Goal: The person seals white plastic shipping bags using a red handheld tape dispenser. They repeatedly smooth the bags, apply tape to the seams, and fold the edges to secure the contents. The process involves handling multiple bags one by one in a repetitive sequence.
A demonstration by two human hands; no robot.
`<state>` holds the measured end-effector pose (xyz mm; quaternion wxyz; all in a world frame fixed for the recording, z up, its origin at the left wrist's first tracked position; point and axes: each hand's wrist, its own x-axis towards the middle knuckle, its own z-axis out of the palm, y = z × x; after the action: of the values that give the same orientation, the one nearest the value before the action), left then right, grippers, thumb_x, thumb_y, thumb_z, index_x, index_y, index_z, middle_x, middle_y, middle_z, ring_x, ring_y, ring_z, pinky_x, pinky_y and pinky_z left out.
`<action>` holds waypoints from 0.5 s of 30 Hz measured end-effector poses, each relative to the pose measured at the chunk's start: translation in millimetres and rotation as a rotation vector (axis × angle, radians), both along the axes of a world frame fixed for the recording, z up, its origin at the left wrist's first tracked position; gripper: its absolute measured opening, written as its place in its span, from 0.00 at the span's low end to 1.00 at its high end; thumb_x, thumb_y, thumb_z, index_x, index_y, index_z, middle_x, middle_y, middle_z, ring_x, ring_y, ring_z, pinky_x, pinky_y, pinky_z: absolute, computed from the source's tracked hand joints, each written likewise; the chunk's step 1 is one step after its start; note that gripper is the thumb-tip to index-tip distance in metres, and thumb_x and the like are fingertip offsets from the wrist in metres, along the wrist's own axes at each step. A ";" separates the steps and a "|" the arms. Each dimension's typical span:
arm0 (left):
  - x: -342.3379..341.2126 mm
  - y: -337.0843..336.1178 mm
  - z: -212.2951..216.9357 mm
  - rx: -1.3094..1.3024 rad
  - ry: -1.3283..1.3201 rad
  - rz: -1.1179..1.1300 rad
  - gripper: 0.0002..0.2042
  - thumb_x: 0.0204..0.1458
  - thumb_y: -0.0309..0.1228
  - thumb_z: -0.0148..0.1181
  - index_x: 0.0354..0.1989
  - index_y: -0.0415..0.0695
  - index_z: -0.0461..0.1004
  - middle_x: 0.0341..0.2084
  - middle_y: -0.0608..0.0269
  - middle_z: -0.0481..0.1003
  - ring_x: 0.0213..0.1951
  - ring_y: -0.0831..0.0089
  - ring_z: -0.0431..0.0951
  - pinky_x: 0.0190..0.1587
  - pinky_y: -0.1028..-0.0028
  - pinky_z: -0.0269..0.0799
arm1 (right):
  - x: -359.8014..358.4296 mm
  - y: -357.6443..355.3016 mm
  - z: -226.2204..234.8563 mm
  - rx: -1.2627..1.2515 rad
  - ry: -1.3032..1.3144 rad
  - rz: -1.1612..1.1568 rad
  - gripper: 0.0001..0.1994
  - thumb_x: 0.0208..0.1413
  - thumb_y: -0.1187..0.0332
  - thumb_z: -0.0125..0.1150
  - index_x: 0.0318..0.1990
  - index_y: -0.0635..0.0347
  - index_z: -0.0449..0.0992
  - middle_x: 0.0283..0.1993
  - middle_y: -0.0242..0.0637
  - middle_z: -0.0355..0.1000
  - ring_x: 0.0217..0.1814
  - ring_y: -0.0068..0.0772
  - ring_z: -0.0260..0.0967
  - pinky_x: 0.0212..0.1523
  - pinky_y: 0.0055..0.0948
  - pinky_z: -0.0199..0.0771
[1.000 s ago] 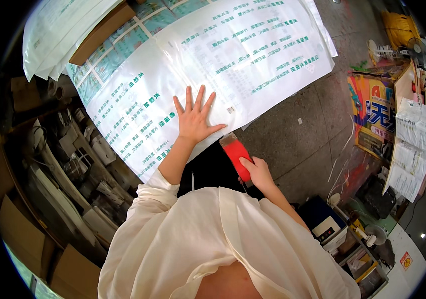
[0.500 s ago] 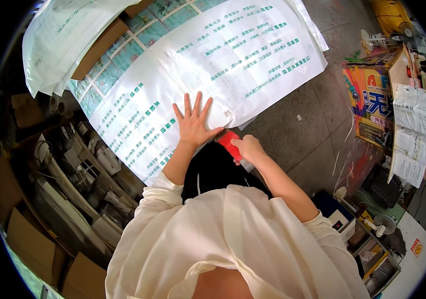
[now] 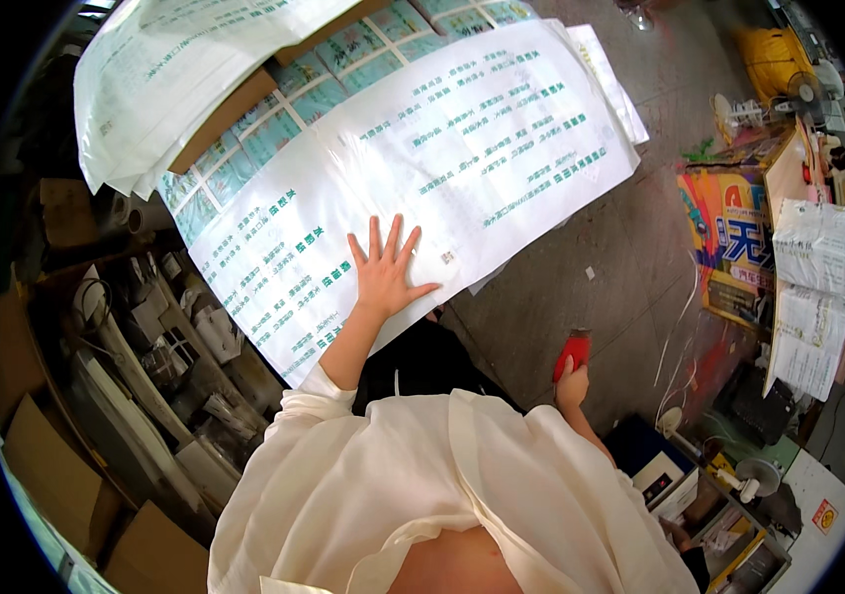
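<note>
My left hand [image 3: 384,276] lies flat with fingers spread on a white printed plastic sheet [image 3: 462,129], near its close edge. The sheet carries rows of green print and covers part of a stack of green-patterned packs [image 3: 348,61]. Out to the right, away from the sheet, my right hand [image 3: 572,384] is closed around a red hand-held tool [image 3: 571,354] with a dark upper end. It may be a tape dispenser, but its kind is too small to make out.
A second white plastic sheet [image 3: 170,84] hangs over a brown cardboard edge [image 3: 220,121] at the far left. Shelves with scraps [image 3: 155,366] and cardboard boxes [image 3: 51,450] stand on the left. On the right are a colourful printed box [image 3: 734,238], white packages [image 3: 813,287] and a small fan [image 3: 759,475].
My right hand has drawn back from the sheet's edge beside my left hand, moving right and toward me with the red tool. My left hand stays flat on the sheet.
</note>
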<state>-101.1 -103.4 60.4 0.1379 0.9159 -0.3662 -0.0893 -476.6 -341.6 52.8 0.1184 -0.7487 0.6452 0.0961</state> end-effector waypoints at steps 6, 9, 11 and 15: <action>3.0 8.7 10.2 -0.035 0.039 -0.033 0.46 0.43 0.68 0.53 0.70 0.56 0.54 0.72 0.56 0.45 0.72 0.44 0.35 0.63 0.30 0.25 | 11.3 -22.2 27.2 -0.163 -0.262 0.043 0.27 0.60 0.46 0.51 0.45 0.68 0.73 0.40 0.60 0.74 0.41 0.64 0.72 0.41 0.51 0.69; 5.7 6.1 12.9 -0.119 0.116 -0.006 0.38 0.51 0.56 0.55 0.69 0.53 0.55 0.71 0.57 0.47 0.72 0.47 0.38 0.64 0.33 0.27 | 33.8 -40.1 33.2 -0.208 -0.427 0.039 0.25 0.61 0.48 0.53 0.44 0.68 0.73 0.37 0.59 0.75 0.40 0.63 0.72 0.39 0.49 0.70; 3.4 -0.4 0.7 -0.188 0.129 0.125 0.37 0.50 0.49 0.59 0.68 0.51 0.56 0.70 0.57 0.49 0.72 0.48 0.39 0.65 0.33 0.28 | 57.5 -47.0 37.7 -0.264 -0.521 0.033 0.22 0.61 0.52 0.55 0.43 0.67 0.73 0.35 0.57 0.75 0.38 0.62 0.73 0.36 0.47 0.70; 5.4 -53.4 5.1 -0.250 0.020 0.428 0.38 0.49 0.42 0.62 0.67 0.41 0.54 0.69 0.42 0.44 0.70 0.40 0.38 0.64 0.33 0.27 | 117.4 -66.6 57.3 -0.273 -0.691 0.184 0.20 0.61 0.54 0.56 0.44 0.66 0.72 0.37 0.57 0.75 0.38 0.61 0.73 0.37 0.48 0.70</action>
<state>-95.7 -156.8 65.5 0.2697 0.9474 -0.1709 -0.0211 -359.2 -408.3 110.1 0.2190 -0.8005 0.5045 -0.2383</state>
